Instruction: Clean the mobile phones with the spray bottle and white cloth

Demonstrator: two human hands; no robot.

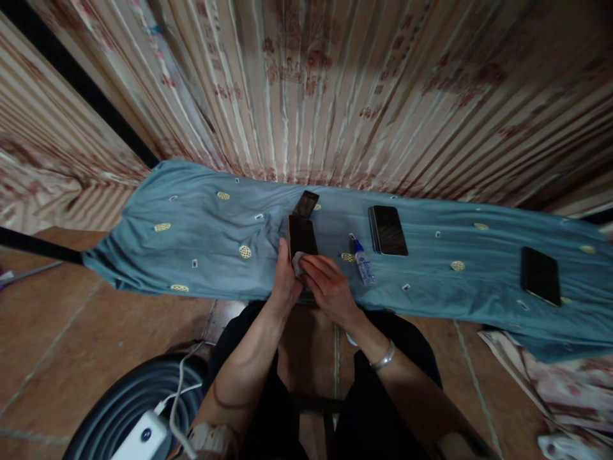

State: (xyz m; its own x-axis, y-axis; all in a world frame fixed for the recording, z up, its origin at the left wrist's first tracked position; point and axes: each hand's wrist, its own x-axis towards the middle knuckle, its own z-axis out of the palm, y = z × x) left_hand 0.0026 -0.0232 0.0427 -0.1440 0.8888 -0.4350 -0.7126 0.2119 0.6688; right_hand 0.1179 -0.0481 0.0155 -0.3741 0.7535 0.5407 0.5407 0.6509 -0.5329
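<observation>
A dark smartphone (302,236) is tilted over the cloth in front of me. My left hand (286,273) grips its lower left edge, thumb along the side. My right hand (330,285) pinches a small whitish wipe (297,263) against the lower part of the phone's screen. Just beyond the phone's top lies a smaller dark rectangular piece (306,203); its kind is unclear. To the right of my right hand, a clear bottle with a blue cap (364,264) lies on the cloth.
A blue patterned cloth (426,287) covers the long narrow table. A stack of phones (389,230) lies right of centre, another dark device (541,276) far right. A pleated curtain (306,96) hangs behind. A white power bank (143,437) with a cable sits low left.
</observation>
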